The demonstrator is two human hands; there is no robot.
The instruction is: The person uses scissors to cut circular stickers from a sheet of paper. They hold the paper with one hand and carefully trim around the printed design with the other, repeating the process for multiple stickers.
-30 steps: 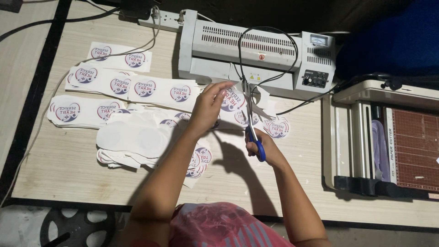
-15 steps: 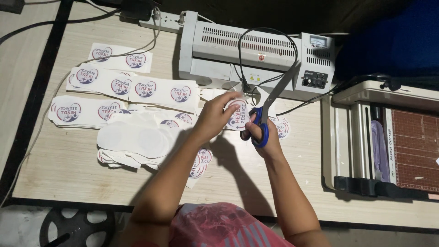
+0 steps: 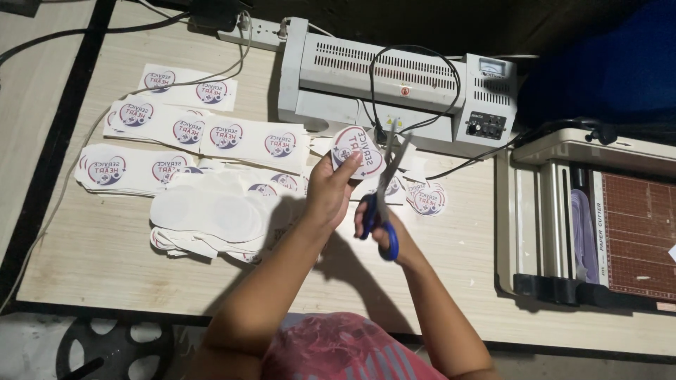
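We see the left hand (image 3: 329, 191) raised above the table, its fingers pinched on the lower edge of a round printed sticker (image 3: 358, 152), which it holds up near the front of the laminator. Just beside it, the right hand (image 3: 384, 226) is closed through the blue handles of a pair of scissors (image 3: 384, 190); the blades point up and away from us, parted, with their tips at the sticker's right edge. Under and behind the hands we note further cut round stickers (image 3: 427, 198) lying flat on the wooden table (image 3: 91, 260). To the left lie laminated strips (image 3: 179, 127), each bearing two or more printed circles, overlapping one another, and nearer to us a heap of blank white offcuts (image 3: 204, 210). The grey laminator (image 3: 394, 84) stands at the far edge with a black cable looped over its top, a white power strip (image 3: 250, 32) behind it. A paper cutter (image 3: 598, 218) occupies the table's right end.
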